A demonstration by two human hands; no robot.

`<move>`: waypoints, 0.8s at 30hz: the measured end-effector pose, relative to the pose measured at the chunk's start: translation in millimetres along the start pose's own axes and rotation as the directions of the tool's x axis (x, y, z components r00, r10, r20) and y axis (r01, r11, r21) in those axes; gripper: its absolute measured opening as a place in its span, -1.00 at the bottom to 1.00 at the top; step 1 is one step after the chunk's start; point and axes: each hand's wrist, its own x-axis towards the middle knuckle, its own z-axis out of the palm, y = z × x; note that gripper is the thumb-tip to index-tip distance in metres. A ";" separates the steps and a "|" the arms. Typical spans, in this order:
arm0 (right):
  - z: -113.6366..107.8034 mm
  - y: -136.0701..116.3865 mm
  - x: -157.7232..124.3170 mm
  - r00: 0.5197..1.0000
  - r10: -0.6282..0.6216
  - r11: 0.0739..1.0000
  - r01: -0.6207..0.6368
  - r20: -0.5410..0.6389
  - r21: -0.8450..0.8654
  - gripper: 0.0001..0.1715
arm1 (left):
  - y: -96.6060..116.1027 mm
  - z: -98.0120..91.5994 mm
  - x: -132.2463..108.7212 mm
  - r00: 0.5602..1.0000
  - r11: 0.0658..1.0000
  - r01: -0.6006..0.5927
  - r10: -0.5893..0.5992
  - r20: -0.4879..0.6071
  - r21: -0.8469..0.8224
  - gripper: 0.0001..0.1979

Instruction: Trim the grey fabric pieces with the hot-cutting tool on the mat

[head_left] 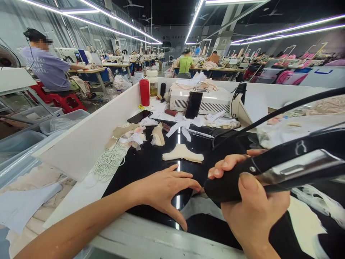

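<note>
My left hand reaches over the glossy black worktop, fingers spread and holding nothing. Its index fingertip is close to a thin, sheer piece of fabric lying by the front edge; I cannot tell if they touch. In my right hand is a black handheld tool with a shiny metal strip along its side, raised close to the camera. Its kind is not clear, and its far end runs out of view at the right. Beyond my left hand lies a stack of cream fabric cutouts.
Pale elastic loops and fabric scraps lie to the left. A white vented machine, phone and red bottle stand at the back. A black cable arcs across the right. A co-worker sits beyond the left panel.
</note>
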 end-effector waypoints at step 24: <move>5.1 -5.4 -20.0 0.995 0.051 0.998 -0.054 0.089 0.030 -0.60 | -8.3 -0.6 -1.1 0.995 0.994 0.068 -0.062 0.080 -0.086 -0.02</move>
